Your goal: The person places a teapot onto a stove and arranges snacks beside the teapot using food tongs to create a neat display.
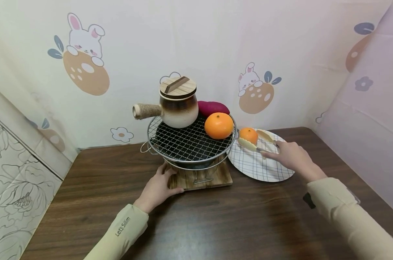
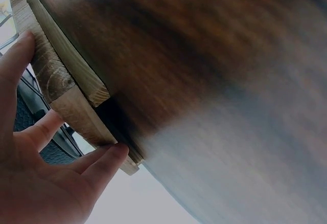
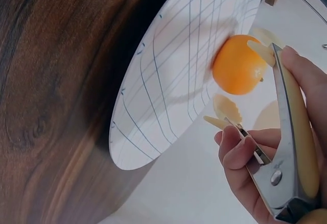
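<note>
My right hand point(image 1: 293, 156) holds a pair of tongs point(image 3: 291, 127) with cream tips and metal arms. The tongs' tips are spread apart on either side of a small orange point(image 1: 248, 135), which sits on a white plate point(image 1: 271, 173) with blue grid lines. In the right wrist view one tip lies close to the orange; whether it touches cannot be told. With thumb and fingers, my left hand point(image 1: 158, 187) holds the corner of the wooden board point(image 2: 76, 101) under a round grill point(image 1: 189, 148). Its thumb lies along the board's front edge, the fingers at the left side.
On the grill rack stand a brown and cream pot point(image 1: 180, 112) with a wooden lid and side handle, a larger orange point(image 1: 219, 125) and a purple sweet potato point(image 1: 213, 108). The dark wooden table point(image 1: 196, 224) meets a curtain with rabbit prints point(image 1: 196, 43) behind.
</note>
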### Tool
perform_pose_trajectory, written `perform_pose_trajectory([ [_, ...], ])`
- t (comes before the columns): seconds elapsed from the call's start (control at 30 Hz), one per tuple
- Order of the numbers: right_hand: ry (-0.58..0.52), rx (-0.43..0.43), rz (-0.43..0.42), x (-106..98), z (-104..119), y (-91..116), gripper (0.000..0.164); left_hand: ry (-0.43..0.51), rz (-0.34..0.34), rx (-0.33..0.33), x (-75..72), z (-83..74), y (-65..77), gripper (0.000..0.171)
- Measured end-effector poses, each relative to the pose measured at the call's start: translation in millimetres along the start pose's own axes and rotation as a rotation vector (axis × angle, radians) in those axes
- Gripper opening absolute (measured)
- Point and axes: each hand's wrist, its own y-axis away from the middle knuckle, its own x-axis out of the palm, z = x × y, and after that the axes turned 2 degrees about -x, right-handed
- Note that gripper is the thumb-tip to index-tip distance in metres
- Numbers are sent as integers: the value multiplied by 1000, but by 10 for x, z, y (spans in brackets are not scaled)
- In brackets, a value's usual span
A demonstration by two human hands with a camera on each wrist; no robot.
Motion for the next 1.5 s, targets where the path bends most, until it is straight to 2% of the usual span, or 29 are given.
perform_pose_trajectory([
  [0.27,14,18,2,62,2,-57,93,-2,2,6,-7,-8,-1,63],
  [0.6,21,27,4,109,27,-101,91,-4,6,-5,-16,-9,0,64],
  [1.03,31,7,-21,164,66,-147,78,-1,6,5,-6,1,3,63],
  [1.5,43,-6,-32,162,45,-109,82,-2,3,11,-13,-14,8,62],
])
